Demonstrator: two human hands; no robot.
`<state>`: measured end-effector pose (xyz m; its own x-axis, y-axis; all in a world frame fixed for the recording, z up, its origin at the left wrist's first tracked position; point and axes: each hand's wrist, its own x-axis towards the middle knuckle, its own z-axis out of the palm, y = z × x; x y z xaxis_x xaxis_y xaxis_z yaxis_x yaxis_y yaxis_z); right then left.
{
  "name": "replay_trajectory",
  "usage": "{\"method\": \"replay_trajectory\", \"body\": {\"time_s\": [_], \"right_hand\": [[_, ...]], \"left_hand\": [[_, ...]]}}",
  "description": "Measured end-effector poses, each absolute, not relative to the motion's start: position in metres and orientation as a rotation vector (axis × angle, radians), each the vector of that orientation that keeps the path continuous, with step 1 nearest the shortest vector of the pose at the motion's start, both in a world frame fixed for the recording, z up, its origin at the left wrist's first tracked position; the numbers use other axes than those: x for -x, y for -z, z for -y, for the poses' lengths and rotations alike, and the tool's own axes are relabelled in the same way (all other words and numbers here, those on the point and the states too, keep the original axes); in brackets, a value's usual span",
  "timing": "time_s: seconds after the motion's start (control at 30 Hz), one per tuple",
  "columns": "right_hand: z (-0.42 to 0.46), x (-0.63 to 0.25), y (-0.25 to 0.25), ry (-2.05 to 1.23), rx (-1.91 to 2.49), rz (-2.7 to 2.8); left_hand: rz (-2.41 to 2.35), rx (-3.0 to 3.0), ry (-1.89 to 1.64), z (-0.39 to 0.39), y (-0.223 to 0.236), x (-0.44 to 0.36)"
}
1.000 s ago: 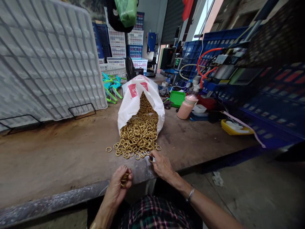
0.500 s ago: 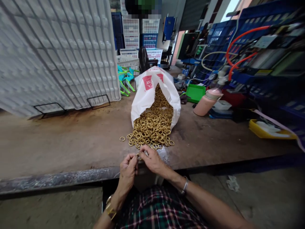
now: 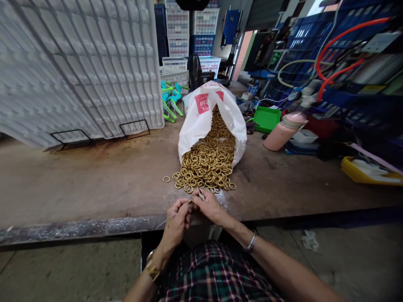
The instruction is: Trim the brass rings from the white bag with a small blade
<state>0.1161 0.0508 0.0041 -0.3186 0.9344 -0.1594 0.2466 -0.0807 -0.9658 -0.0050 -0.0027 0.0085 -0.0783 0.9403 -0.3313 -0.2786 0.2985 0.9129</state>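
My left hand [image 3: 176,216] is closed, pinching a brass-coloured ring [image 3: 190,201] at its fingertips. My right hand [image 3: 211,207] meets it there, thumb and fingers against the same ring. Out of the right hand's grip sticks a small pointed metal tool [image 3: 200,194], whose exact kind is too small to make out. Just beyond both hands, a heap of brass-coloured rings [image 3: 208,161] spills from the mouth of a white plastic bag [image 3: 195,130] with red print. One loose ring [image 3: 166,179] lies left of the heap. My fingers hide whatever else the left palm contains.
Ribbed white plastic trays [image 3: 110,75] stand upright on the left, by black wire stands [image 3: 135,128]. A pink bottle [image 3: 281,132], a green tray [image 3: 267,118] and a yellow tray [image 3: 368,172] are on the right. The table's plastic-wrapped edge [image 3: 94,230] runs in front of me.
A second ago my hands were apart, the left with several rings in its curled fingers, the right at the heap's edge. They have come together at one ring. The view has shifted right.
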Motion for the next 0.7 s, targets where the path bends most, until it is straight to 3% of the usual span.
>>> {"method": "replay_trajectory", "body": {"time_s": [0.1, 0.33, 0.7], "right_hand": [[-0.0525, -0.1163, -0.0054, -1.279, 1.282, 1.732], [-0.0515, -0.1133, -0.0075, -1.253, 1.265, 1.806], [-0.0555, -0.116, -0.0018, -1.488, 1.219, 1.624]], "left_hand": [[-1.188, -0.664, -1.156, 0.0031, -0.0084, 0.0063], [-1.177, -0.638, -1.158, 0.0029, -0.0066, 0.0087], [-1.137, -0.653, -1.137, 0.0027, -0.0062, 0.0087]]}}
